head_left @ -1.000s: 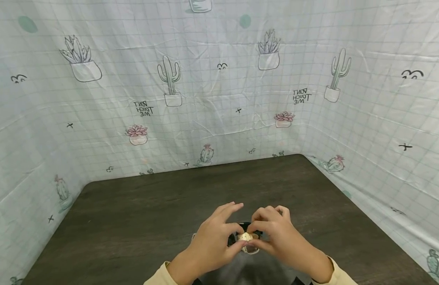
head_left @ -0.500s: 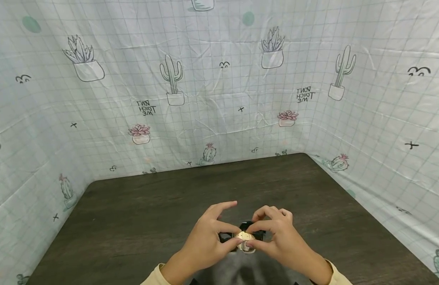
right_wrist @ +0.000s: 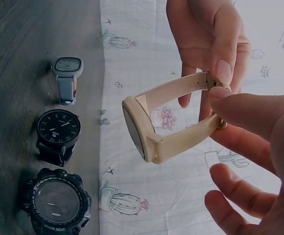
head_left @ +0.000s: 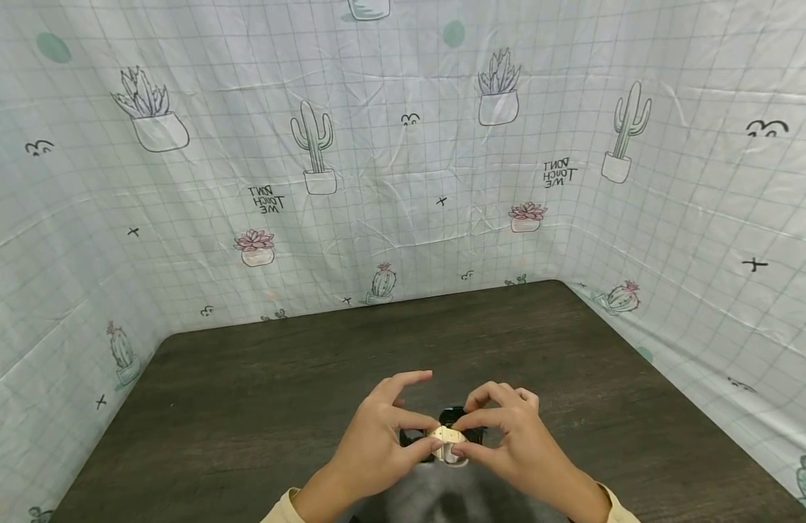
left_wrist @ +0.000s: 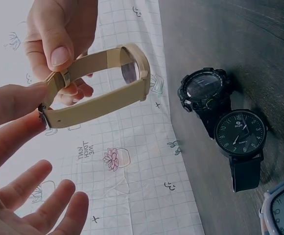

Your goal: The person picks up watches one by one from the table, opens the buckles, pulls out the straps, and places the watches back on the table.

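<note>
Both hands hold a beige strap watch just above the dark table, near its front edge. My left hand pinches one end of the closed strap loop between thumb and finger. My right hand pinches the strap at the buckle. In the left wrist view the beige watch hangs as a loop between my left hand and the right hand. The right wrist view shows the watch side-on, its face turned toward the table, held by my right hand and left hand.
Three watches lie in a row on the table under the hands: a rugged black digital watch, a black analog watch and a pale grey square watch. A cactus-print cloth walls the table on three sides.
Both hands stay in place with the beige watch. The fingers have shifted slightly on the strap, and the watch sits a little lower between them.
</note>
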Available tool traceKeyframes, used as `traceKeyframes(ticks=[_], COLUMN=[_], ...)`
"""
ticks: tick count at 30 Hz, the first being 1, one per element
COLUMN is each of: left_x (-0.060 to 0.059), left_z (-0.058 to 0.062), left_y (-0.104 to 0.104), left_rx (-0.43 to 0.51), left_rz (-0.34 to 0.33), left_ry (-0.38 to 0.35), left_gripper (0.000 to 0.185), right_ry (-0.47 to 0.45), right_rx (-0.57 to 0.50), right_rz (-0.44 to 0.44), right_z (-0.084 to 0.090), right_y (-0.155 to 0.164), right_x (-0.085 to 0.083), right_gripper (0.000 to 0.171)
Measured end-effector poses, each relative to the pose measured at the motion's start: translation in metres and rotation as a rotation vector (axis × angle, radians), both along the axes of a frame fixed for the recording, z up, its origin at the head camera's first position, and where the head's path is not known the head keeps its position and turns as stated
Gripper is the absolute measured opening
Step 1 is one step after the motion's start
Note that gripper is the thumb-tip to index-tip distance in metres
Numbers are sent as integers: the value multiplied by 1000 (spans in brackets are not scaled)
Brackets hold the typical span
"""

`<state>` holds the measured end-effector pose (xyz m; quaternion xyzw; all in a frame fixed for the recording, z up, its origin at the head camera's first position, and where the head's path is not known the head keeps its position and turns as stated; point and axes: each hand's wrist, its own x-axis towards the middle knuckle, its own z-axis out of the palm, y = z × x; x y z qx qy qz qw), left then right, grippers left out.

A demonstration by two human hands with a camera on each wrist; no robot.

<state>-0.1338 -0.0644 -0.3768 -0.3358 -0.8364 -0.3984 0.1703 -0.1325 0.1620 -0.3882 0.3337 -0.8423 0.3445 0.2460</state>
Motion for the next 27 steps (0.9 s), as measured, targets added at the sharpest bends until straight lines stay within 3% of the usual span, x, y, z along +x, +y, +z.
traceKeyframes(ticks=[14, 19, 23, 27], left_x=[1, 1, 0, 1], left_z=[-5, -4, -3, -2], left_y=[-3, 0, 3, 3], left_rx=[37, -33, -81, -67], left_rz=[-27, -13, -14, -15], left_ry=[-70, -46, -9, -11], left_gripper=[9, 10, 11, 11], right_ry=[-57, -104, -69, -29], right_rx=[-20, 10, 13, 7], right_rz=[-20, 6, 54, 71], right_z=[-14, -12, -9, -9], right_y=[7, 5, -2, -5], right_x=[3, 3, 1, -1], right_gripper=[27, 30, 30, 29])
